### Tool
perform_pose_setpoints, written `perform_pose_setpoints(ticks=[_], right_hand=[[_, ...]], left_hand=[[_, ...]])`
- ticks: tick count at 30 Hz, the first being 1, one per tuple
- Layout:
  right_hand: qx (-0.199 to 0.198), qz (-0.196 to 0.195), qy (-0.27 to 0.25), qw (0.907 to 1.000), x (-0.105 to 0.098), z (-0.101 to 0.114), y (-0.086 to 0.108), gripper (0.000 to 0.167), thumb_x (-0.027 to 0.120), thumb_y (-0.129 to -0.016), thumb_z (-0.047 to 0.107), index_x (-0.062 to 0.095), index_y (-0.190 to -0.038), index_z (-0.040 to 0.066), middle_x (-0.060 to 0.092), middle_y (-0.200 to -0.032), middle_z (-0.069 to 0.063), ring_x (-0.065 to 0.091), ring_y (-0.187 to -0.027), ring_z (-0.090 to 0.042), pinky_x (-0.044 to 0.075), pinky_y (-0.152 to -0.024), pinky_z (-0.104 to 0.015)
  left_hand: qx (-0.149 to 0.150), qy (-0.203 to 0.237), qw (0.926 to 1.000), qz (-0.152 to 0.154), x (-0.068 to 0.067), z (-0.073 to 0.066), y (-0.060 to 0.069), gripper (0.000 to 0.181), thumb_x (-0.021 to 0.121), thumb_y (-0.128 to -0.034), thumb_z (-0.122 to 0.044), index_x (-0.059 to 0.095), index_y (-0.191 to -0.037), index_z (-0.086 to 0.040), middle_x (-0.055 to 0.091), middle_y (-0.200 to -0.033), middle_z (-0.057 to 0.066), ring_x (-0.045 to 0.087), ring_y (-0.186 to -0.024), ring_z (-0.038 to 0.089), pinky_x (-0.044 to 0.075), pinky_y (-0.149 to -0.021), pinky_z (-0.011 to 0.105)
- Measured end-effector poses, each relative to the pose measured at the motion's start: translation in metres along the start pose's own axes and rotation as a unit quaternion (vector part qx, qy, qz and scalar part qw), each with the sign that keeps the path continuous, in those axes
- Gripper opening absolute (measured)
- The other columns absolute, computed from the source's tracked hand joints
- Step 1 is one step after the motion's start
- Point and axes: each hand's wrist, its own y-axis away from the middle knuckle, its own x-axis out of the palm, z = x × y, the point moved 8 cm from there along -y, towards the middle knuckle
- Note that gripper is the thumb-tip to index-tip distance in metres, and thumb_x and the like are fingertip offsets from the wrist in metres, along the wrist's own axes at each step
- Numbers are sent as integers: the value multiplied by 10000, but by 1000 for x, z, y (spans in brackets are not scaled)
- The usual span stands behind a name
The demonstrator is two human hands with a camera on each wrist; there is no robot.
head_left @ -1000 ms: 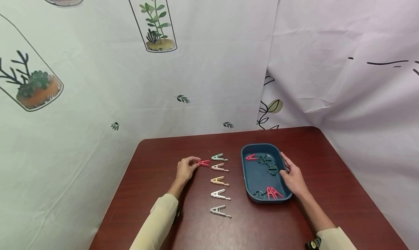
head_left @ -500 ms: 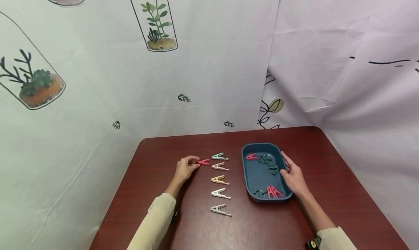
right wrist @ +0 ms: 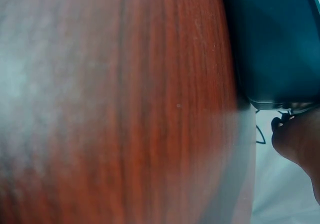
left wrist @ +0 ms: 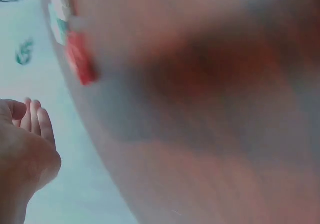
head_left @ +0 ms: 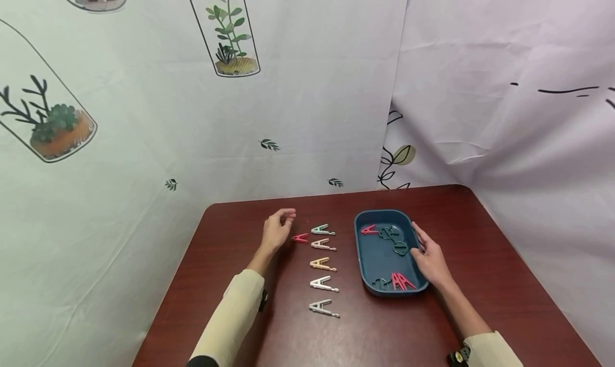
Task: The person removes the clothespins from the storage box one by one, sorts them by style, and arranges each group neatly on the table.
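Note:
In the head view a red clothespin (head_left: 300, 238) lies on the table just left of a column of pale clothespins (head_left: 323, 264). My left hand (head_left: 277, 231) is raised beside the red clothespin, fingers extended and holding nothing. The left wrist view shows the same hand (left wrist: 32, 139) apart from the blurred red clothespin (left wrist: 80, 58). My right hand (head_left: 432, 260) grips the right side of a dark blue tray (head_left: 379, 257), thumb over the rim and fingers along the outer wall. Red clothespins (head_left: 401, 281) and dark green clips (head_left: 400, 248) lie in the tray.
The pale column has several clothespins, from a mint one (head_left: 323, 230) at the back to a white one (head_left: 324, 308) at the front. The brown table (head_left: 384, 335) meets a printed cloth backdrop (head_left: 307, 116) at its far edge.
My left hand has let go of the red clothespin and moved up and slightly away, leaving it on the table. My right hand and the tray have stayed in place.

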Motion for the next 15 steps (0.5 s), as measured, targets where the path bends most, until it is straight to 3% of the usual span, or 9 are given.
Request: perform_pose_setpoints(ticks=[5, 11, 15], right_hand=[[-32, -6, 43, 10000, 0, 0, -1, 708, 503, -994, -145, 268, -1653, -34, 337, -1650, -307, 404, -1462, -482, 421, -825, -77], [28, -26, 77, 10000, 1, -4, -2, 695, 488, -1002, -141, 266, -1653, -34, 321, -1660, -300, 392, -1473, -479, 407, -828, -68], [13, -45, 40, 10000, 0, -2, -2, 705, 493, -997, -150, 268, -1654, -29, 320, -1661, -296, 388, -1475, -474, 393, -843, -36]], left_hand=[[20, 512, 9986, -151, 18, -33, -12, 400, 680, -1042, -64, 641, -1438, -33, 711, -1366, 114, 671, -1261, 288, 526, -1070, 432], [-392, 1155, 9923, -198, 46, -64, -14, 686, 725, -1038, -211, 412, -1612, -4, 507, -1586, 188, 535, -1410, 406, 447, -1152, 487], [-675, 1629, 9838, -312, 67, -79, -11, 805, 745, -1026, -269, 313, -1649, 4, 403, -1656, 194, 433, -1491, 400, 395, -1193, 483]])
